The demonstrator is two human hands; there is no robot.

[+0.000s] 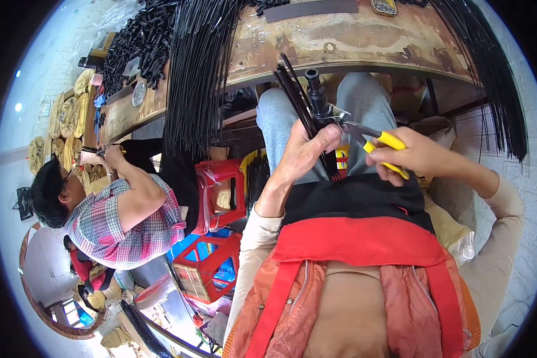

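Note:
My left hand (307,149) is closed round a bundle of thin black rods (290,89), held upright and slightly tilted above my lap. Beside the rods stands a black cylindrical fitting (317,95) with a round hollow top. At the fitting's lower end, by my left thumb, a small shiny metal piece (340,115) shows. My right hand (409,154) grips pliers with yellow handles (392,141). Their dark jaws reach to the metal piece next to my thumb; whether they bite on it I cannot tell. The rods' lower ends hang over my black apron (358,197).
A worn wooden table (340,42) curves ahead of my knees. Long black rods (200,71) hang over its edge at left, and more (489,77) at right. Black fittings (140,48) lie heaped at far left. A co-worker (125,221) sits left, near red stools (221,194).

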